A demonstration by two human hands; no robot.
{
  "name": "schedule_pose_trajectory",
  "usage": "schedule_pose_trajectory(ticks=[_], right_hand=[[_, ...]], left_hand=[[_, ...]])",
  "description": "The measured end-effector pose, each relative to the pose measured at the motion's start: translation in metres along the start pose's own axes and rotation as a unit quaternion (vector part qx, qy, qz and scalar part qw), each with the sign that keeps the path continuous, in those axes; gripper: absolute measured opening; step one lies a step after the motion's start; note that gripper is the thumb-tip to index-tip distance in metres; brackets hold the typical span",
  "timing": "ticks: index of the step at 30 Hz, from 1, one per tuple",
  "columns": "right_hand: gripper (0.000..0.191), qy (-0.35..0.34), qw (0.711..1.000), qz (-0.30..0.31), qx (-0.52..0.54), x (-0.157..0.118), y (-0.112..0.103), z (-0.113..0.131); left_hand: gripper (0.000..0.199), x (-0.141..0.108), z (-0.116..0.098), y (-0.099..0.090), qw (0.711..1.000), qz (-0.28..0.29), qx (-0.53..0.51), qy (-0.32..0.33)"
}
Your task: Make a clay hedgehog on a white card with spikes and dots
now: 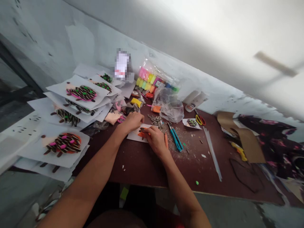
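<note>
A small white sheet [135, 136] lies on the table between my hands, bearing an orange clay shape [141, 134] with a few dark striped seeds on it. My right hand [156, 139] is over its right side, thumb and fingertips pinched together at the orange clay. Whatever they pinch is too small to make out. My left hand [133, 122] rests by the sheet's upper left edge with its fingers curled in; their contents are hidden. Just beyond the sheet is a heap of sunflower seeds [155, 121]. An orange stick-like piece [166, 140] lies beside my right hand.
Stacked sheets with seed-covered hedgehogs [82, 92] fill the left. Coloured clay packs [148, 81] and a clear plastic bag [172, 106] stand at the back. Rightward lie a teal-handled cutter [175, 137], scissors [200, 119], clear sticks [212, 153] and cardboard [251, 145].
</note>
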State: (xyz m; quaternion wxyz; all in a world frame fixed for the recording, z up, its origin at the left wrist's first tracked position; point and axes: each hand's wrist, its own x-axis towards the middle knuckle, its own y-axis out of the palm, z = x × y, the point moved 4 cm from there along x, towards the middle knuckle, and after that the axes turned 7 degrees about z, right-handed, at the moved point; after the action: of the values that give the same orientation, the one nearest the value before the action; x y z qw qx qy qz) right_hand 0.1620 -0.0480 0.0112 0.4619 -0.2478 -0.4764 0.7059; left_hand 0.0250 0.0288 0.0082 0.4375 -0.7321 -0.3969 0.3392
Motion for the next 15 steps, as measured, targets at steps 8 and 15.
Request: schedule_pose_trajectory(ticks=[8, 15], right_hand=[[0.019, 0.002, 0.999, 0.014, -0.032, -0.0005, 0.0024, 0.0000], [0.022, 0.004, 0.997, 0.038, -0.072, 0.0012, 0.0018, 0.0038]], left_hand=[[0.026, 0.0009, 0.0009, 0.0013, 1.000, 0.000, -0.010, 0.001], [0.025, 0.0008, 0.0011, 0.0010, 1.000, -0.001, -0.010, -0.003]])
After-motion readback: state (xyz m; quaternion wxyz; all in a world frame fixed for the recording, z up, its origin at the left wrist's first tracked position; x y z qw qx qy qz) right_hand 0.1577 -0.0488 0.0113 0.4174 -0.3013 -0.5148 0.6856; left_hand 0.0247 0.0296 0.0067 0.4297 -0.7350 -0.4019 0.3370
